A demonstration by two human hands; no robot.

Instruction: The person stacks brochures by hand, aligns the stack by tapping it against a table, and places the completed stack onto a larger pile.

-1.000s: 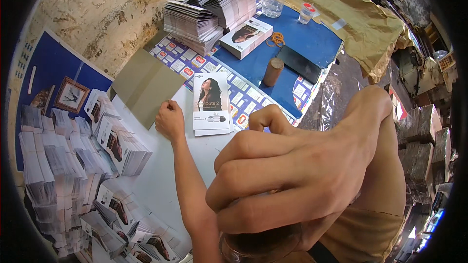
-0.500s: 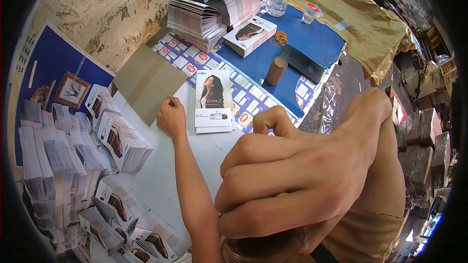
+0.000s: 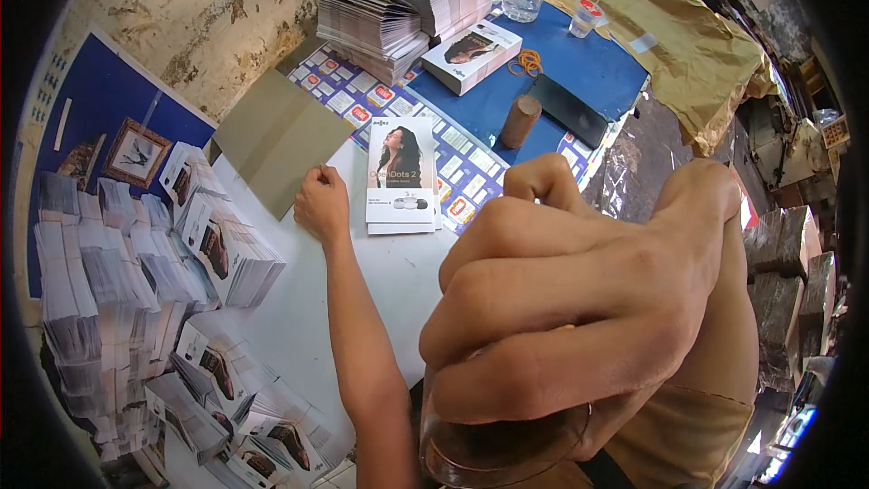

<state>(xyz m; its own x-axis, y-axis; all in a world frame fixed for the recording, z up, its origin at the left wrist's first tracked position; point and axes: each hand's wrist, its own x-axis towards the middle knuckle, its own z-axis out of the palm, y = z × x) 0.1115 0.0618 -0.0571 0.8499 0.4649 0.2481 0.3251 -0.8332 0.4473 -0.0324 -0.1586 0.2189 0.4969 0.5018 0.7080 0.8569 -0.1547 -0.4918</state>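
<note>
Your right hand point(image 3: 579, 308) grips a clear glass point(image 3: 498, 453) close up; your left hand point(image 3: 321, 204), fisted, rests beside a flat white printed box point(image 3: 401, 177) on the bench point(image 3: 299, 308).

Bright even daylight, soft shadows, strong fisheye bending with black rim, close right hand point(image 3: 579, 308) slightly blurred, table point(image 3: 299, 326) sharp.

Clear glass point(image 3: 493, 457), smooth; glossy printed card box point(image 3: 401, 177); matt brown cardboard sheet point(image 3: 276, 136); rough plaster wall point(image 3: 208, 9).
</note>
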